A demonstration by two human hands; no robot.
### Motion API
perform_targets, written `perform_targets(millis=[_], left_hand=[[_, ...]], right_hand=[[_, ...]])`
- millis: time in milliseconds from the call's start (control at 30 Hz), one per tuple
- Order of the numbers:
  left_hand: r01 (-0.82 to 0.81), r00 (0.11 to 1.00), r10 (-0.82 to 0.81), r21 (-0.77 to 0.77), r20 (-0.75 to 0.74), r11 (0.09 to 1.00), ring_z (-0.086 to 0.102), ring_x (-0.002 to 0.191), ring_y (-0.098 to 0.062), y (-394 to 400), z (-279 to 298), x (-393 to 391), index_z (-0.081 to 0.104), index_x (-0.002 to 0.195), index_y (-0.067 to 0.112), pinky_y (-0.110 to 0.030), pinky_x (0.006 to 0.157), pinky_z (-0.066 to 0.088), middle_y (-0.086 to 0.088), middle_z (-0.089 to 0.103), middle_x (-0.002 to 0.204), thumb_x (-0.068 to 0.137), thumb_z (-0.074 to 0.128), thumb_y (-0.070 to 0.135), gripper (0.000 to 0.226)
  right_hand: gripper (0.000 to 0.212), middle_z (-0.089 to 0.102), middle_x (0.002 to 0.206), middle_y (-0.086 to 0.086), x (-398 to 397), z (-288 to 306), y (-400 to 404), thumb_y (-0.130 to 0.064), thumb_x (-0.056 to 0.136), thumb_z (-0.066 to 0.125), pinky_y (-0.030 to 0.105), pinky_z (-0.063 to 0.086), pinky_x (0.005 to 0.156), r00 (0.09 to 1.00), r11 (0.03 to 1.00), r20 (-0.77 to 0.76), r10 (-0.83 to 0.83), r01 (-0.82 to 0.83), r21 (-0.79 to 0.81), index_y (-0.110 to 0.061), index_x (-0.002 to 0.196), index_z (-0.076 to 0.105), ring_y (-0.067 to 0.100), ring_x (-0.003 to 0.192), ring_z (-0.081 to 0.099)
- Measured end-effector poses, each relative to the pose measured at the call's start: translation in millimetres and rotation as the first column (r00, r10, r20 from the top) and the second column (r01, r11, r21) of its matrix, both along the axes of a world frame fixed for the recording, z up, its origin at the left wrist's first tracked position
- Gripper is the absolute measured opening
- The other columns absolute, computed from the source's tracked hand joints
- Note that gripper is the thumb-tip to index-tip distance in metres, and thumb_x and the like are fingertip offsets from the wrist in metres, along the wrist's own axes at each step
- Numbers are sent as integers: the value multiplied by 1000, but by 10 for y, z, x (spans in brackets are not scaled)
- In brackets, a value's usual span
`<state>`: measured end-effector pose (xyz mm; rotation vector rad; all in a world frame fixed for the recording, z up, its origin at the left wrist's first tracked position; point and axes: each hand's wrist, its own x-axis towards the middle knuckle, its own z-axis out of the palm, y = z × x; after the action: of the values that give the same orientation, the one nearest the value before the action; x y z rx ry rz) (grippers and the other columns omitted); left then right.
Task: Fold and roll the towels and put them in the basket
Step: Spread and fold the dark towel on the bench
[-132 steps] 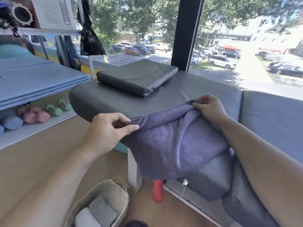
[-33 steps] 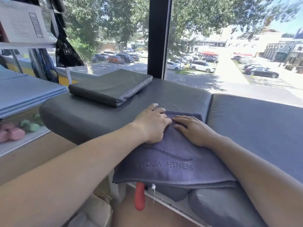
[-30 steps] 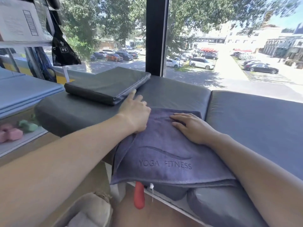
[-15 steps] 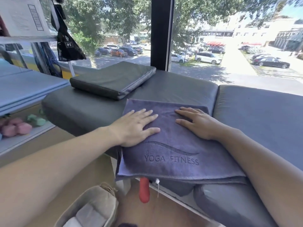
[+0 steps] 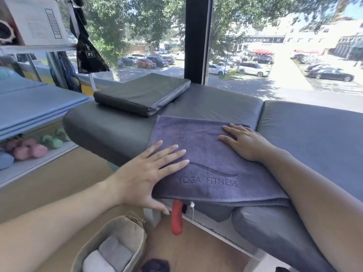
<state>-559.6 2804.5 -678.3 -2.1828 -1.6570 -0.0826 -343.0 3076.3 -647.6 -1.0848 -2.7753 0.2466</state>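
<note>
We see the grey bench (image 5: pixel 206 103) bearing the folded purple towel (image 5: pixel 208 154) at its near edge, our left hand (image 5: pixel 146 173) and right hand (image 5: pixel 245 143) spread flat on it, the basket (image 5: pixel 137 232) on the floor below the bench.

Padded bench by a window

A flat dark grey cushion (image 5: pixel 143 93) lay on the grey padded bench (image 5: pixel 314 130); pink and green dumbbells (image 5: pixel 35 147) sat far left.

Left hand (image 5: pixel 145 174) — nearer towel (image 5: pixel 206 154) edge
</note>
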Motion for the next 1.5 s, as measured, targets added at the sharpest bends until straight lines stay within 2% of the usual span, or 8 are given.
perform_targets(millis=[167,300,467,800,933,1100,1267,1500], left_hand=[[-161,983,144,157,110,974,11,156,-24,-29,-391,436,23,160,17,-55,121,21,-4,17,168,77,69,48,100],[-121,986,95,191,139,974,15,155,-26,-46,-418,458,26,159,10,-60,120,22,-6,22,167,73,62,26,94],[11,975,-92,372,201,928,33,149,-30,-160,-544,316,45,148,2,-59,115,34,-10,42,156,80,56,-10,70],[-262,646,-190,449,739,854,70,104,-3,-175,-127,267,76,112,12,-19,91,52,8,76,111,81,58,-4,39],[-383,468,-181,383,865,841,70,79,-3,-205,-66,271,76,94,24,-20,71,52,13,77,88,89,67,14,16],[-287,224,-105,168,969,943,60,75,-5,-250,153,181,77,87,21,-28,71,47,-6,74,80,89,67,28,13],[-236,88,-24,44,996,971,64,85,-5,-233,354,146,80,90,21,-33,79,48,6,76,89,94,67,28,16],[-529,-12,-7,0,1000,849,69,77,-9,143,499,-81,79,84,18,-34,80,54,3,79,84,90,75,31,14]], right_hand=[[57,35,162,-6,-10,206,-262,-55,98,52,40,19,122,989,970,-59,138,-123,207,-38,151,40,21,150,25],[64,50,150,-13,-38,574,-1022,-59,89,65,31,34,113,913,920,124,390,-391,-16,-37,147,47,12,137,45],[108,6,170,-2,193,382,-1660,-64,83,65,45,29,120,811,887,429,399,-460,45,-26,162,2,22,154,14],[67,24,165,-12,290,221,-1695,-23,94,44,42,35,115,910,919,192,367,-387,79,-32,158,25,18,150,27],[45,69,117,-10,414,455,-1374,-17,79,43,40,48,94,947,951,92,307,-310,15,-30,118,61,18,111,61],[16,60,65,-9,747,773,-759,-18,93,62,34,47,69,926,939,239,292,-230,-255,-19,78,63,10,63,52],[17,78,101,9,946,975,-457,-21,90,73,30,56,85,952,749,63,299,-193,-634,-9,100,79,20,95,73],[24,77,110,5,575,860,-135,-20,95,67,40,58,90,970,755,-244,-15,-149,-638,-17,118,74,23,103,74]])
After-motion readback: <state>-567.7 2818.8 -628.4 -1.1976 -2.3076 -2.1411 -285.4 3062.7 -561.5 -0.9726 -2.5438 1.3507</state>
